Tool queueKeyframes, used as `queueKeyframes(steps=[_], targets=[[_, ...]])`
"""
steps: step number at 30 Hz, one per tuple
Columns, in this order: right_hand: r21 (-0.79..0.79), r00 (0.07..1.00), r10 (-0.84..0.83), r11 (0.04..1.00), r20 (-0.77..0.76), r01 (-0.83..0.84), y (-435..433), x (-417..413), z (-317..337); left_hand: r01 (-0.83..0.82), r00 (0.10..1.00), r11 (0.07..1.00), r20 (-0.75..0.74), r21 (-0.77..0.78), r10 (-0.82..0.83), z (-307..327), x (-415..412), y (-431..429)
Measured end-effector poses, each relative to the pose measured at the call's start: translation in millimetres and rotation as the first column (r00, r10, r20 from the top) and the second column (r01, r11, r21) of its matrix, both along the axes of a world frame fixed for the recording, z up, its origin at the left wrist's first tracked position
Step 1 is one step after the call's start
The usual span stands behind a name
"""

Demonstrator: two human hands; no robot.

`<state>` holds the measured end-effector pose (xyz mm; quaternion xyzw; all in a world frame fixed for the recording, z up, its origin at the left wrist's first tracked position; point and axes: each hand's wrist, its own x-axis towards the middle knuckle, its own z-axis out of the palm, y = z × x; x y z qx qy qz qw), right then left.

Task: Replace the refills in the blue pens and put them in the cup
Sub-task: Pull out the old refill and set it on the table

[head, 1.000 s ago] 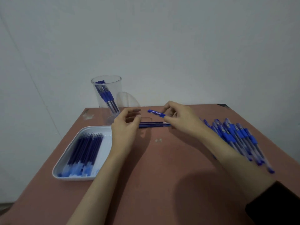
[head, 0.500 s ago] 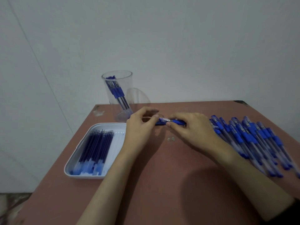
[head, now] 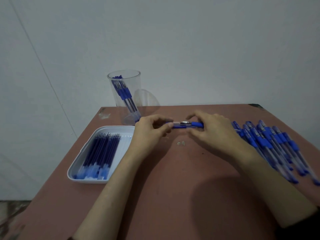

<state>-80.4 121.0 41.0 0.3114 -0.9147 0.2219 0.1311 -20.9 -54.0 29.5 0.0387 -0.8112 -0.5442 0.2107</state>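
Both hands hold one blue pen (head: pixel 188 125) level above the bench (head: pixel 173 196): the left hand (head: pixel 149 134) pinches its left end, the right hand (head: pixel 213 132) grips the other. A clear cup (head: pixel 127 108) with pens stands far left, a white tray (head: pixel 78 163) of refills (head: pixel 102 149) lies at the left, and a pile of pens (head: pixel 270 144) lies at the right.

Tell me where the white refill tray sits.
Head view: the white tray sits left on the table, beside the left hand, nearer than the cup.
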Motion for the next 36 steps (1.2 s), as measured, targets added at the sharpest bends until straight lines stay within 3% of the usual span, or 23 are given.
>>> queueKeyframes(steps=[4, 9, 12, 14, 16, 18, 21, 23, 27, 29, 34, 36], targets=[[-0.149, 0.996, -0.085, 0.985, 0.021, 0.087, 4.3, -7.7, 0.5, 0.043, 0.993, 0.997, 0.108, -0.068, -0.036, 1.3, 3.8, 0.0], [-0.365, 0.996, -0.01, 0.93, 0.085, 0.04, -1.9, -4.2, 0.5, 0.257, 0.938, 0.929, 0.302, -0.267, -0.172, 2.9, 7.9, 1.4], [-0.432, 0.991, 0.035, 0.901, 0.128, 0.024, -4.9, -2.7, 1.6, 0.374, 0.879, 0.88, 0.414, -0.294, -0.236, 3.9, 10.3, -0.1], [-0.473, 0.983, 0.052, 0.88, 0.174, 0.037, -7.4, -1.9, 0.3, 0.367, 0.883, 0.88, 0.411, -0.303, -0.227, 2.9, 10.6, 0.6], [-0.536, 0.961, 0.102, 0.842, 0.257, 0.054, -10.3, -0.8, -0.8, 0.272, 0.937, 0.945, 0.275, -0.181, -0.217, 3.9, 10.8, 6.6], [-0.625, 0.885, 0.231, 0.776, 0.405, 0.083, -12.9, 3.1, 2.5, 0.186, 0.976, 0.976, 0.092, 0.118, -0.197, 9.4, 13.2, 14.4], [-0.725, 0.683, 0.461, 0.673, 0.567, 0.148, -17.4, 8.3, 7.6, 0.218, 0.971, 0.886, -0.003, 0.409, -0.238, 14.5, 12.1, 18.8], [-0.724, 0.547, 0.548, 0.668, 0.633, 0.17, -20.6, 11.8, 8.4, 0.284, 0.951, 0.794, -0.051, 0.538, -0.305, 11.8, 10.5, 17.8], [-0.742, 0.35, 0.66, 0.637, 0.665, 0.21, -22.0, 13.9, 6.3, 0.318, 0.939, 0.668, -0.122, 0.673, -0.323, 10.7, 9.0, 20.2], [-0.769, 0.342, 0.693, 0.609, 0.635, 0.195, -21.9, 13.9, 5.2, 0.326, 0.938, 0.667, -0.144, 0.669, -0.314, 12.0, 8.2, 20.1], [-0.803, 0.495, 0.672, 0.588, 0.551, 0.095, -25.1, 15.4, 2.3, 0.255, 0.967, 0.742, -0.163, 0.621, -0.196, 10.3, 5.5, 15.4], [-0.804, 0.545, 0.651, 0.591, 0.527, 0.072, -26.9, 15.9, 1.4, 0.254, 0.967, 0.722, -0.181, 0.643, -0.18, 10.6, 5.7, 16.8]])
